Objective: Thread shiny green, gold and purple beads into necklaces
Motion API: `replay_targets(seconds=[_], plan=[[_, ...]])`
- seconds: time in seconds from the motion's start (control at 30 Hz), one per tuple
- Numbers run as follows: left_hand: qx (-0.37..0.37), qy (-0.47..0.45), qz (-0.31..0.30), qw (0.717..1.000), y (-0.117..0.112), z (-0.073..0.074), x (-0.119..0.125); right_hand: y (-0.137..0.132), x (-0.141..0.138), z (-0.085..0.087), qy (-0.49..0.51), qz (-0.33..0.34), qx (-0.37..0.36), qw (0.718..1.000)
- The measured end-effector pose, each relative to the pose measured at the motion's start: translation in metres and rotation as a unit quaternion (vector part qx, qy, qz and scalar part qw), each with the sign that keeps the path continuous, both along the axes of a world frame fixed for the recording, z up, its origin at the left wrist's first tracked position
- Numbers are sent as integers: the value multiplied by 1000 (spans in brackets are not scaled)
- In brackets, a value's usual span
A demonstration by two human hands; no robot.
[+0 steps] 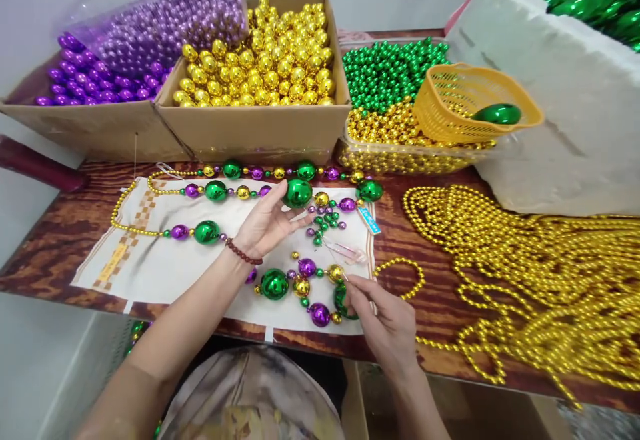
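Observation:
My left hand [265, 223] holds a large green bead [297, 193] at its fingertips above a white cloth [165, 267]. My right hand [387, 323] is pinched on something thin, likely a needle or string end, beside a strand of green, gold and purple beads [300, 287]. A long strung garland of the same colours [215, 191] lies in loops across the cloth. Loose small green and purple beads [327, 220] sit between my hands.
Cardboard boxes of purple beads [100, 73] and gold beads [260, 53] stand at the back. A clear tray holds green and gold beads [385, 93] with a yellow basket [475, 103]. A pile of gold bead chains [540, 273] lies right, below a white foam box [560, 73].

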State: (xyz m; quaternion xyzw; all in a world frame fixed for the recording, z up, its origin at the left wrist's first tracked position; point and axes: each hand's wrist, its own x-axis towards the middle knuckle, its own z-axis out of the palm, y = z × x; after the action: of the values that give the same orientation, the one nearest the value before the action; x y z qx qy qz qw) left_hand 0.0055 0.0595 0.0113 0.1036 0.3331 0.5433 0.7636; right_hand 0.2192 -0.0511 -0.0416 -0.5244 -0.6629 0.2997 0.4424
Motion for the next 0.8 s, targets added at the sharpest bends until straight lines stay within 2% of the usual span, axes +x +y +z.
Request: replay_targets(seconds=[0.17, 0.8], plan=[[3, -5, -22, 1000, -2, 1, 2, -2, -4, -1, 3, -8, 3, 1000], [26, 15, -12, 999, -4, -1, 0, -5, -11, -3, 6, -13, -24, 1000]])
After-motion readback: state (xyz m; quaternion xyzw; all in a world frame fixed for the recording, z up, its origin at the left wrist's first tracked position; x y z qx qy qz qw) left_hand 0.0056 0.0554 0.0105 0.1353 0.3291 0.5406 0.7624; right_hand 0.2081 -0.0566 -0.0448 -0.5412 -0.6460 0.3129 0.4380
